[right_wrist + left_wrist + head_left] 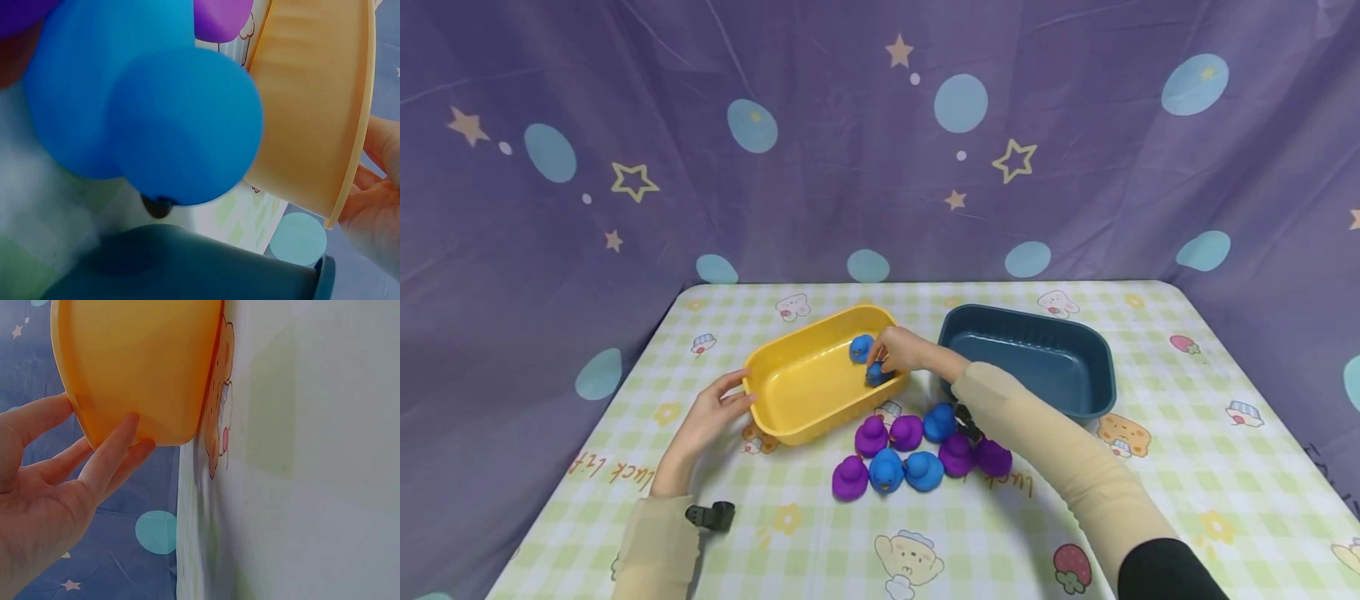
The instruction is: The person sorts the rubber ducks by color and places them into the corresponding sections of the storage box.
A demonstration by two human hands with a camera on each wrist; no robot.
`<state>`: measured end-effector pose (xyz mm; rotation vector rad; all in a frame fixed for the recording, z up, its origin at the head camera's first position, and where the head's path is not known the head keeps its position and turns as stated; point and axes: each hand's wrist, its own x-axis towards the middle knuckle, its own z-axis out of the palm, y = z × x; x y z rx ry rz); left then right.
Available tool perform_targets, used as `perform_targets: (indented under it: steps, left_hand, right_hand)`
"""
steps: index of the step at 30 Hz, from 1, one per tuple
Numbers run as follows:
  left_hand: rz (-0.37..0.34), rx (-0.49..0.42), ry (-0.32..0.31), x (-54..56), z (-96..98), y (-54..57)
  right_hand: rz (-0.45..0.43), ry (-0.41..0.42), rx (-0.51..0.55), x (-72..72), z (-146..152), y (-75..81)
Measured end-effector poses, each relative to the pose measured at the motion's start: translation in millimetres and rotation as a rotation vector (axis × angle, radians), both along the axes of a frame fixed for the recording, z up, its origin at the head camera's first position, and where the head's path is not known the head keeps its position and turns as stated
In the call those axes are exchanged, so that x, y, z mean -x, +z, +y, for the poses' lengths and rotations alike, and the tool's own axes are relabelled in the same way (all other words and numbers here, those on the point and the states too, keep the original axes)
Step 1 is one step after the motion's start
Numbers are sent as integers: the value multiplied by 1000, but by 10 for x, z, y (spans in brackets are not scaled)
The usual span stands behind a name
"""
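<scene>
The yellow basin (808, 379) sits tilted slightly on the table, left of centre. At its left end my left hand (706, 421) holds the rim; the left wrist view shows the fingers against the outer wall. My right hand (910, 348) reaches over the right end of the basin and pinches a blue rubber duck (877, 375) low inside it. Another blue duck (860, 348) lies just behind that one. In the right wrist view the right hand (378, 200) is at the basin's rim, and its fingertips are hidden.
In front of the basins is a cluster of purple ducks (850, 479) and blue ducks (886, 471), partly under my right forearm. A dark teal basin (1030, 358) stands at the right, behind that arm. The table (820, 550) has a checked cloth; a purple curtain (850, 208) hangs behind.
</scene>
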<state>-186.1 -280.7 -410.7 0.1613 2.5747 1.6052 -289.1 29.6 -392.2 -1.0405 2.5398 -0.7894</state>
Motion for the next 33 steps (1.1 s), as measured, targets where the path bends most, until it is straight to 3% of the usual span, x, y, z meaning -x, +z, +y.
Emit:
perform_targets:
  steps: [10,33]
  left_hand:
    - [-9,14,5,2,5,5]
    - [-27,42,20,5,13,30]
  right_hand:
    - [-1,-21,41,-41,39,25]
    - [143,54,171,-285,258,198]
